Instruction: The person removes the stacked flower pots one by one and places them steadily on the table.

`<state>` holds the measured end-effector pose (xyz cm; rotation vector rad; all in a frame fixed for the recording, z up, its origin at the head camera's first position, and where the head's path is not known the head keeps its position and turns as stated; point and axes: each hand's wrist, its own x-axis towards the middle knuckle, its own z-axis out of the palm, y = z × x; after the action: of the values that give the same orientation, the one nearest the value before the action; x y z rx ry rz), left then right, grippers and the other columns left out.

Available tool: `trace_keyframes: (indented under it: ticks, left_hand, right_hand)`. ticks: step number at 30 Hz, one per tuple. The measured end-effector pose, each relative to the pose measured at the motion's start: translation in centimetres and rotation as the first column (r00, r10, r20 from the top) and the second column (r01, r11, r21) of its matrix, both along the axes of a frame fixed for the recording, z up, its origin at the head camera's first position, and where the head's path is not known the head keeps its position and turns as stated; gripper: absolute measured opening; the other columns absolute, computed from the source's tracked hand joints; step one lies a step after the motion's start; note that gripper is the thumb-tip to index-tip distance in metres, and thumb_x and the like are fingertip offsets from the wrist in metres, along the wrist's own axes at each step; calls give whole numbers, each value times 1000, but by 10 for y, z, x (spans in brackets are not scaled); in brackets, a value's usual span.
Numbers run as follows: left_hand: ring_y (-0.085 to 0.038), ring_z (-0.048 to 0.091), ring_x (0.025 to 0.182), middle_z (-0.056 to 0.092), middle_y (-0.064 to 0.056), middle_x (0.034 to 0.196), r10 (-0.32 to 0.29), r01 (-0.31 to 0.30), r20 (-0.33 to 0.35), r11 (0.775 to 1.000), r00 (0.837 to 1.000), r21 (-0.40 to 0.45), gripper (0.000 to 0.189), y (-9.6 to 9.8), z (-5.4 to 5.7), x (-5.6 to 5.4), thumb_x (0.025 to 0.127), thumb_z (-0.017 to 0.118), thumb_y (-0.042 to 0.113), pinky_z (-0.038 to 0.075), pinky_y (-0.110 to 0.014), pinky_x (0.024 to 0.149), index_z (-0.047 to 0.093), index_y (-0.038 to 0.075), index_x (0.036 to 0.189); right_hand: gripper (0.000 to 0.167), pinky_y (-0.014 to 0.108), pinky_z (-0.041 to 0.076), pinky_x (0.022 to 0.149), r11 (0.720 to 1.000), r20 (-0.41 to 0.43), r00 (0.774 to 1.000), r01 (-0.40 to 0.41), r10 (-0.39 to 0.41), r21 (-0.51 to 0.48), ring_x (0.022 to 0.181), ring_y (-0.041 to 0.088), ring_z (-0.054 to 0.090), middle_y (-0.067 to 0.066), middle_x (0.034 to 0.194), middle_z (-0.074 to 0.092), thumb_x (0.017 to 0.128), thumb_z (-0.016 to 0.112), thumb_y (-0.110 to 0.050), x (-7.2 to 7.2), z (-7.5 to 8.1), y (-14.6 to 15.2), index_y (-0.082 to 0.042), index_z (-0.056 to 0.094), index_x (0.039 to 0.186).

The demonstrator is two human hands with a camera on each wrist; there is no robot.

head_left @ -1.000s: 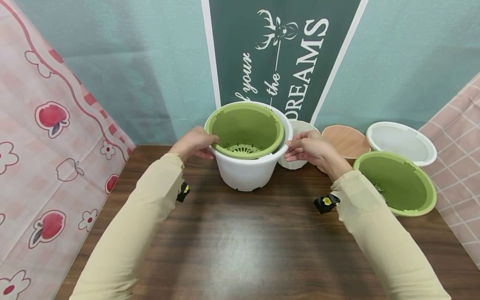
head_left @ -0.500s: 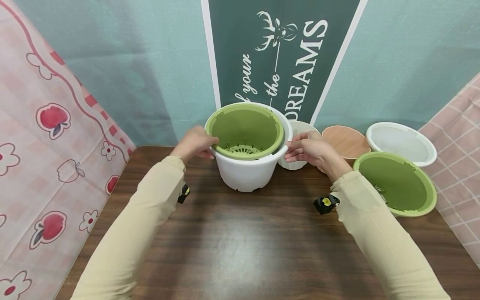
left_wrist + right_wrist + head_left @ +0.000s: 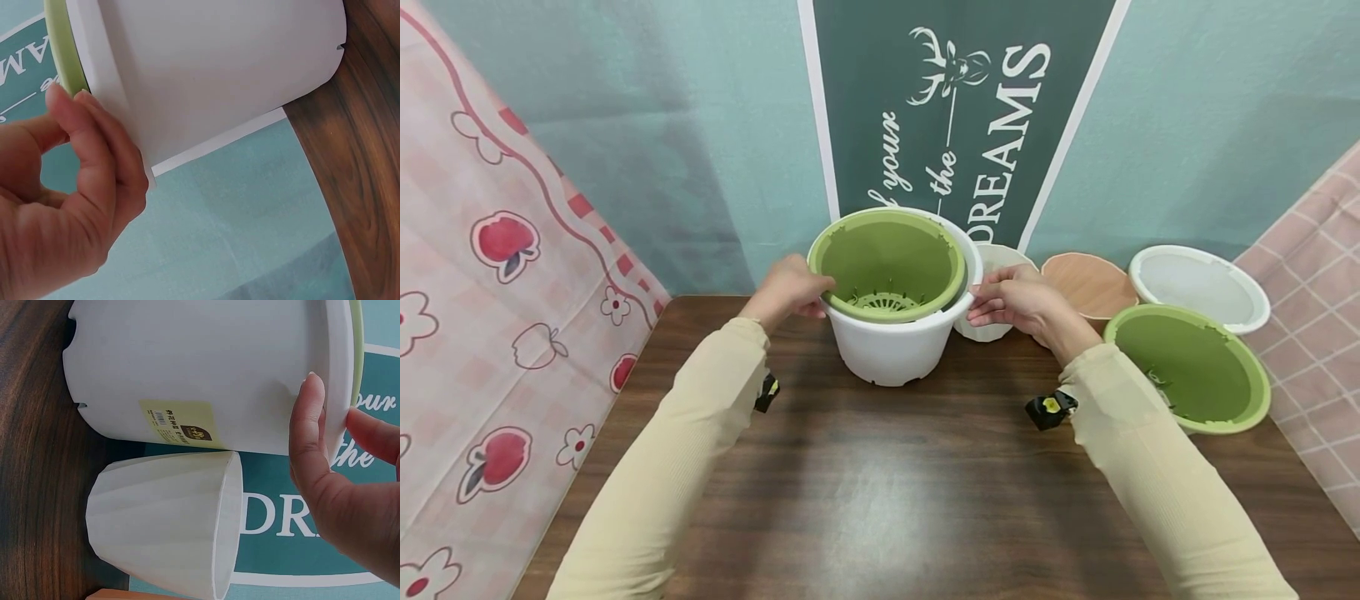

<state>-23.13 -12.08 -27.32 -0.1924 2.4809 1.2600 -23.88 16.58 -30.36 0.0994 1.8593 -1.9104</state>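
Observation:
A white flowerpot [image 3: 891,354] stands upright at the back of the wooden table, with a green flowerpot [image 3: 887,242] nested inside it. The green one has a slotted bottom and sits toward the left of the white rim, which leaves a gap at the right. At the left side, my left hand [image 3: 790,287] pinches the two rims together, thumb over the green rim [image 3: 67,56]. My right hand [image 3: 1026,300] grips the white rim [image 3: 337,369] from the right between thumb and fingers. A yellow label [image 3: 181,423] shows on the white pot's side in the right wrist view.
Close on the right stands a ribbed white pot [image 3: 162,519]. Farther right are a terracotta-coloured pot [image 3: 1090,283], a white oval-looking pot [image 3: 1198,287] and a second green flowerpot [image 3: 1187,367]. A teal printed cloth [image 3: 737,150] hangs right behind the pots.
Both hands keep their hold on the rims and the pots stay in place. Only the head view shifts slightly.

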Motion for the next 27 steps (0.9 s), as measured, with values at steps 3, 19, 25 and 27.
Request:
trace_keyframes:
  ticks: [3,19,25,27]
  left_hand:
    - [-9,52,44,56,-9,65,-2,2,-9,1000,1000,-18,27,0,-1,-1,86,54,6,52,-22,53,52,-13,106]
    - [-6,52,40,58,-8,60,48,-52,-46,994,998,-92,26,1,-1,-2,82,57,5,50,-19,48,56,-11,101]
    - [-6,53,40,60,-10,65,49,-54,-50,992,998,-116,28,3,0,-2,82,58,5,50,-19,50,55,-12,104]
    - [-6,54,40,60,-11,65,44,-52,-58,990,997,-130,28,3,0,-2,82,58,5,50,-19,49,55,-12,104]
  right_hand:
    - [6,32,55,63,1000,-5,1000,-3,3,-2,57,19,62,13,66,60,92,45,4,1,0,0,7,40,93]
    - [7,31,55,64,1000,2,1000,-15,15,9,58,18,63,12,66,61,92,46,4,3,5,-1,7,41,94]
    - [6,31,55,64,1000,-1,1000,-10,10,7,58,18,63,13,66,61,92,46,4,3,4,0,7,41,93]
    - [5,31,55,64,1000,-3,1000,-9,9,8,58,18,63,13,66,61,92,46,4,3,3,0,7,41,93]
